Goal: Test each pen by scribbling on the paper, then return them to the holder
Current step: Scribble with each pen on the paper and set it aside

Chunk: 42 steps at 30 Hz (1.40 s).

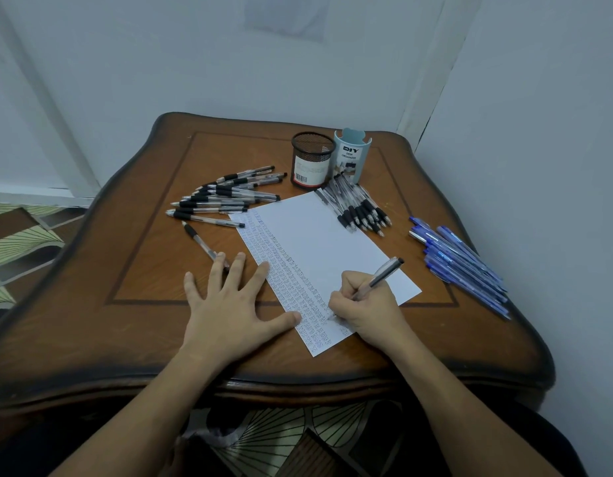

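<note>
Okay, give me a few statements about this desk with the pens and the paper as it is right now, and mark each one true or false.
1. The right hand grips a pen with its tip on the paper. True.
2. Pens stick out of the black mesh holder. False: none show above its rim.
3. The blue pens lie near the table's right edge. True.
4. The left hand holds a pen. False: it lies flat, fingers spread, at the paper's left edge.
5. The paper is blank. False: rows of scribbles run along its left side.
</note>
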Tool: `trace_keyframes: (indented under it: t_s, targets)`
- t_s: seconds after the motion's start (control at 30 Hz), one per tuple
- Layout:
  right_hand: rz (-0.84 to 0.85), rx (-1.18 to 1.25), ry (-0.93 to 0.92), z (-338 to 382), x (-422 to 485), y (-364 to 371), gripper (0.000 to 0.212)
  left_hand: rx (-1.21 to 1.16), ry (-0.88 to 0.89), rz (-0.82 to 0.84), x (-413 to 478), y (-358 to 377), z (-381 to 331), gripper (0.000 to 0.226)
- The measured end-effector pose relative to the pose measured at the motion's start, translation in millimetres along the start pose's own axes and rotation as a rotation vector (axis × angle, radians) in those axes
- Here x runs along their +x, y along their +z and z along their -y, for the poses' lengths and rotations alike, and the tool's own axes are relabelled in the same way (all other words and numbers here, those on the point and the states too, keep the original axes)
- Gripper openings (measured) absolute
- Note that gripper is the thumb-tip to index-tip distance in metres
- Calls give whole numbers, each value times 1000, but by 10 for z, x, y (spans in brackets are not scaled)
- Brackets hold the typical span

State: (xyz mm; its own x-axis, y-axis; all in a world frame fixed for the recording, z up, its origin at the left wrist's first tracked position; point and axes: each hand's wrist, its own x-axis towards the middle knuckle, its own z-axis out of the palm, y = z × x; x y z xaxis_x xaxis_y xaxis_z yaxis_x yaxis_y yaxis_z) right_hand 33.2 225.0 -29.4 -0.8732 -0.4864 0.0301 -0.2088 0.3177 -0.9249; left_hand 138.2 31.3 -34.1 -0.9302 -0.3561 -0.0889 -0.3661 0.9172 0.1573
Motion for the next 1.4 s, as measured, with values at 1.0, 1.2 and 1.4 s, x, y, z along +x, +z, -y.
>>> trace_keyframes:
  t_s: [1.0, 1.2, 1.4]
  targets:
    - [199, 444, 262, 334, 191, -93, 19, -7, -17, -22, 8, -8, -2, 114]
    - [187, 446, 305, 372, 200, -80, 27, -15, -20, -18, -5, -28, -11, 115]
    - [103, 332, 253, 473, 362, -216, 23, -19, -23, 4, -4, -62, -21, 109]
